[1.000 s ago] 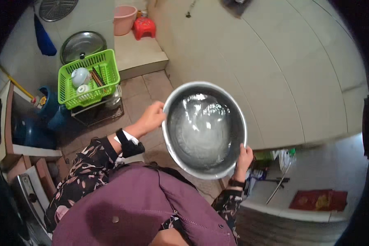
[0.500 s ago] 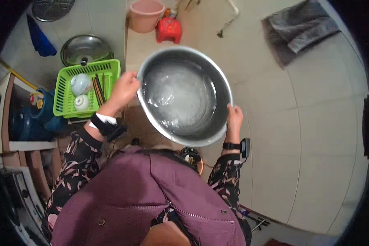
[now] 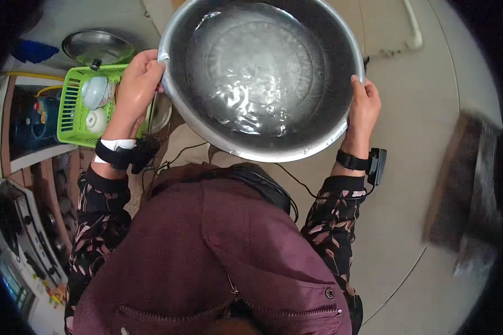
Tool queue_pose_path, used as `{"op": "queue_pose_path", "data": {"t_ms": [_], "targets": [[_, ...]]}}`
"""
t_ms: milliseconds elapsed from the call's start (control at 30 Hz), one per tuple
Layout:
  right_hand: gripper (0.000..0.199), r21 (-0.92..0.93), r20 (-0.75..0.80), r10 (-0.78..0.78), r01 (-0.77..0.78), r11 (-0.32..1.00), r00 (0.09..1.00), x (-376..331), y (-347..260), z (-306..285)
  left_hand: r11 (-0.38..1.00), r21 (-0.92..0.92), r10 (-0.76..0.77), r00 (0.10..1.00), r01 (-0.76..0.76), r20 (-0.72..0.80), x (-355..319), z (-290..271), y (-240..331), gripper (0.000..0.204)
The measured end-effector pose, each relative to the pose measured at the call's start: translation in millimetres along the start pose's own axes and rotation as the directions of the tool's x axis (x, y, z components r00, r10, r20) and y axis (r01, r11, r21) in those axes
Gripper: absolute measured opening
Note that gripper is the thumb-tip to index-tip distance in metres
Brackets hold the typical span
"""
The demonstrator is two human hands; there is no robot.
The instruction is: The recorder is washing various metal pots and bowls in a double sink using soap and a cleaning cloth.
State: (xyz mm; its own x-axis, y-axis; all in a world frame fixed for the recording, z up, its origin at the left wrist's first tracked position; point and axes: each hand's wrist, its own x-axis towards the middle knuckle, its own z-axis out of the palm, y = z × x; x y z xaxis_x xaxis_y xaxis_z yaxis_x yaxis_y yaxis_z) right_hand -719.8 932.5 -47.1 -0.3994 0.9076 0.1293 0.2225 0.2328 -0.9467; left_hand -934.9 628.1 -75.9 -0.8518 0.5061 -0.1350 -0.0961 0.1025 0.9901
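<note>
A large round metal basin [image 3: 176, 89] hangs in the air in front of me, with clear water [image 3: 251, 67] rippling inside and bright glints near its closer edge. My left hand [image 3: 138, 84] grips the rim on the left, thumb toward the top and fingers underneath. On the opposite side my right hand [image 3: 365, 106] clasps the rim, its lower fingers partly hidden behind the wall. The basin's far edge runs out of the picture at the top.
Beyond my left hand stands a green plastic basket [image 3: 72, 134] with bowls [image 3: 96, 120] in it, beside a metal lid [image 3: 98, 46]. A blue gas cylinder [image 3: 42, 120] sits in a cabinet at left, above a stove [image 3: 31, 223]. A dark towel [image 3: 458, 184] hangs at right by a pipe [image 3: 413, 28].
Both hands have raised the basin, which looks larger and higher in the picture. The view has shifted, so the pink bucket and red stool no longer show.
</note>
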Motion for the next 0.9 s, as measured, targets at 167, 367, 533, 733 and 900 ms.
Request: {"op": "queue_pose_path", "data": {"t_ms": [167,367,533,733,900], "targets": [[0.019,-0.032,0.061,-0.020,0.022,0.999,0.998,72.9,-5.9,22.9,0.998,-0.023,0.054,0.998,-0.055,-0.042,43.9,22.3,10.2,0.028],[0.019,-0.043,0.113,-0.079,0.084,0.996,0.990,155.5,-11.9,50.1,0.995,-0.016,0.099,0.991,-0.101,-0.091,113.5,46.8,15.2,0.024],[0.018,-0.016,0.098,-0.056,0.058,0.998,0.994,218.4,-20.2,69.6,0.981,-0.136,0.128,0.989,-0.137,-0.071,176.4,62.7,18.6,0.024],[0.017,-0.120,0.215,-0.113,0.141,0.983,0.970,296.7,-60.8,128.0,0.932,-0.320,0.115,0.976,-0.170,-0.185,240.5,76.8,23.8,0.027],[0.019,-0.167,0.312,-0.182,0.243,0.955,0.932,362.3,-73.4,192.5,0.907,-0.352,0.122,0.944,-0.232,-0.308,285.8,84.0,19.1,0.029]]}}
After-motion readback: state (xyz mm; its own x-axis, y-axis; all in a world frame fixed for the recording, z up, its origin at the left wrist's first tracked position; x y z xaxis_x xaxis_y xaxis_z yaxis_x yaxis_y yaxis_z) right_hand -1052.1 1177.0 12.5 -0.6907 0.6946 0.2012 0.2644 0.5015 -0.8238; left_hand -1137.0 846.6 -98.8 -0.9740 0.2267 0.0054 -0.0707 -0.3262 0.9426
